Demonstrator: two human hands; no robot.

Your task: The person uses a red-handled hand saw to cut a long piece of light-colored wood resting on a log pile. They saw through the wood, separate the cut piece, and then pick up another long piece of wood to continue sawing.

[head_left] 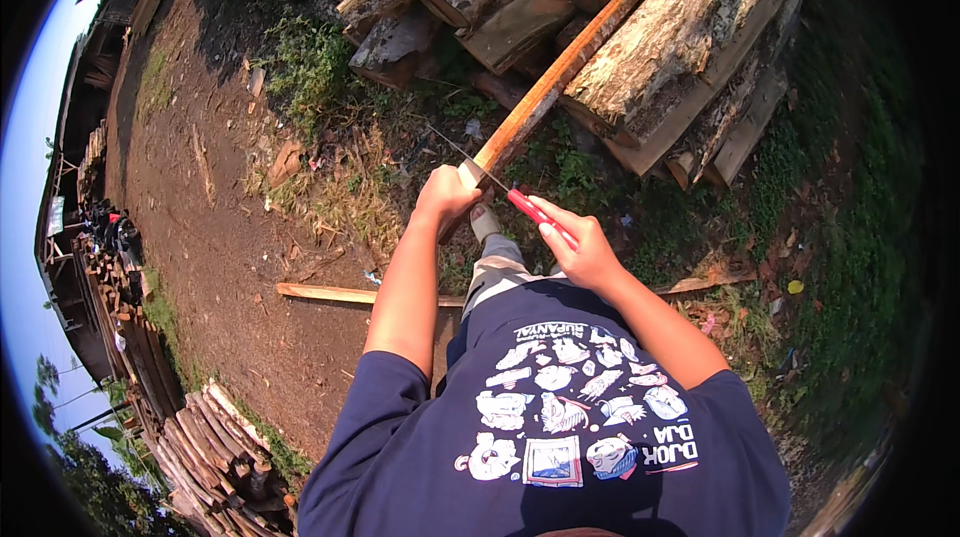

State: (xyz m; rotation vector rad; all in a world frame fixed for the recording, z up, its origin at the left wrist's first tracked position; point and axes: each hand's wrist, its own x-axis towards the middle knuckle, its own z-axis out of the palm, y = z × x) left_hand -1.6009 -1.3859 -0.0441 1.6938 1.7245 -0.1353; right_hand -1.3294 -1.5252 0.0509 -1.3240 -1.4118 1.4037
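A long, narrow wooden beam [560,74] slopes from the stacked logs down to my hands. My left hand [447,195] is closed round its near end, beside a pale, squarish patch of wood [470,174]. In my right hand [583,249] is the red handle of a hand saw [530,205], fingers wrapped round it. The thin blade lies across the beam just beyond my left hand, and its tip sticks out past the beam's left side. Its teeth are too small to make out. My foot in a light shoe [484,222] shows below the beam end.
Heavy split logs [660,47] are piled ahead and to the right. A loose wooden strip [330,292] lies on the dirt behind my hands. Green weeds [310,77] grow by the pile. Far left stand more stacked logs [215,447] and a shed.
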